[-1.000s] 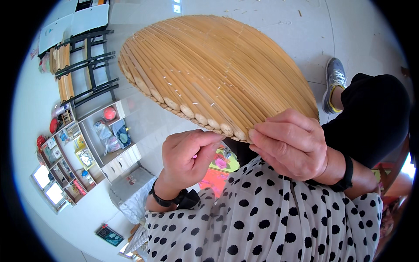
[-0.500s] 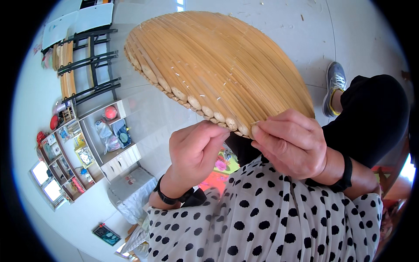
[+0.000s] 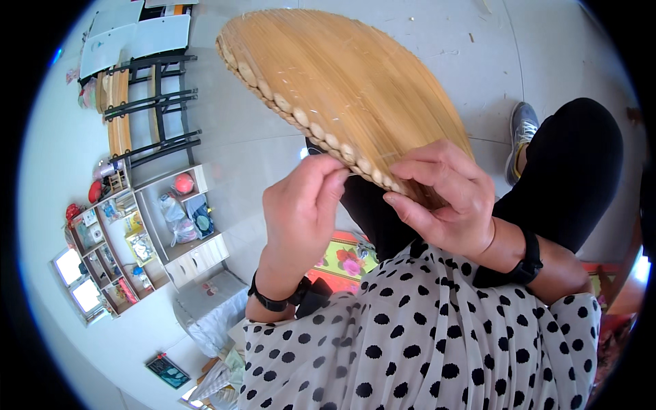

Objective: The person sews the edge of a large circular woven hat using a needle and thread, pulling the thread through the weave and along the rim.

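A broad oval piece of tan woven straw point(image 3: 345, 75), with fine lengthwise strips and a braided, scalloped near edge, is held in the air over my lap. My left hand point(image 3: 301, 212) is closed in a pinch at that edge; anything fine between its fingertips is hidden. My right hand point(image 3: 444, 198) grips the same edge farther right, index finger bent on the top surface and thumb at the rim. Below the piece are my dark trouser legs point(image 3: 564, 164) and a polka-dot top point(image 3: 424, 342).
Pale tiled floor point(image 3: 492, 55) surrounds me, with small scraps on it. Folded black-framed furniture point(image 3: 154, 109), a cluttered shelf unit point(image 3: 157, 253) and a covered grey box point(image 3: 208, 311) stand at the left. A flowered cloth point(image 3: 345, 260) shows below my hands; a sneaker point(image 3: 523, 130) is at right.
The straw piece has shifted up and tilted, appearing narrower. Both hands have moved upward with it; my right fingers have loosened from a tight pinch to a wider grip.
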`<state>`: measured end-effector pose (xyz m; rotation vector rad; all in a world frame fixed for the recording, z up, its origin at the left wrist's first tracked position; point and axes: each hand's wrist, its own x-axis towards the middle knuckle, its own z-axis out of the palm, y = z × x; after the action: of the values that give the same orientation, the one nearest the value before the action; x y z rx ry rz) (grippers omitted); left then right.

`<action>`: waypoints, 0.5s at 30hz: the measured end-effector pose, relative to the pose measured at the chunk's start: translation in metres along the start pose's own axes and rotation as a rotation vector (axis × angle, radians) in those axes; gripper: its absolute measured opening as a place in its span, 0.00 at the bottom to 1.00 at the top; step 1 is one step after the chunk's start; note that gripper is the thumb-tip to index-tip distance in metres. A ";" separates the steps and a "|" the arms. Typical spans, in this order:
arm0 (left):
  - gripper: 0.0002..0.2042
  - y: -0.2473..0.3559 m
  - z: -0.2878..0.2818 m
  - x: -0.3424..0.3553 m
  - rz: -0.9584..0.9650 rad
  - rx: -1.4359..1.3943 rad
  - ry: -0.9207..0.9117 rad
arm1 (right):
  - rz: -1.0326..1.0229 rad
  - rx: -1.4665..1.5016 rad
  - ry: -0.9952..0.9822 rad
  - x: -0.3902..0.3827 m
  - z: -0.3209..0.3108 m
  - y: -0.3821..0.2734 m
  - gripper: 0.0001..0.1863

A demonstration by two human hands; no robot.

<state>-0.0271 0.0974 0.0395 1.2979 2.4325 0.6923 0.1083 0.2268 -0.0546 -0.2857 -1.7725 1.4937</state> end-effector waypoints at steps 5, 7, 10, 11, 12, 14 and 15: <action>0.03 -0.011 -0.010 0.003 -0.053 0.006 0.023 | 0.089 0.036 -0.003 -0.005 0.000 0.000 0.16; 0.02 -0.014 -0.009 0.002 -0.090 -0.043 0.008 | 0.086 0.053 -0.009 -0.006 0.000 0.004 0.16; 0.02 -0.020 -0.007 -0.001 -0.128 -0.081 0.010 | 0.053 0.084 -0.031 -0.008 0.000 0.010 0.16; 0.02 -0.022 -0.006 -0.002 -0.133 -0.090 0.015 | 0.048 0.092 -0.035 -0.009 0.002 0.012 0.16; 0.02 -0.025 -0.004 -0.002 -0.141 -0.096 0.024 | 0.041 0.105 -0.042 -0.008 0.002 0.016 0.16; 0.02 -0.029 0.000 0.003 -0.148 -0.103 0.036 | 0.051 0.111 -0.044 -0.004 0.002 0.022 0.16; 0.02 -0.029 0.001 0.002 -0.148 -0.104 0.037 | 0.059 0.113 -0.046 -0.004 0.002 0.021 0.16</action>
<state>-0.0478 0.0857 0.0235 1.0627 2.4558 0.7964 0.1033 0.2286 -0.0760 -0.2495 -1.7215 1.6475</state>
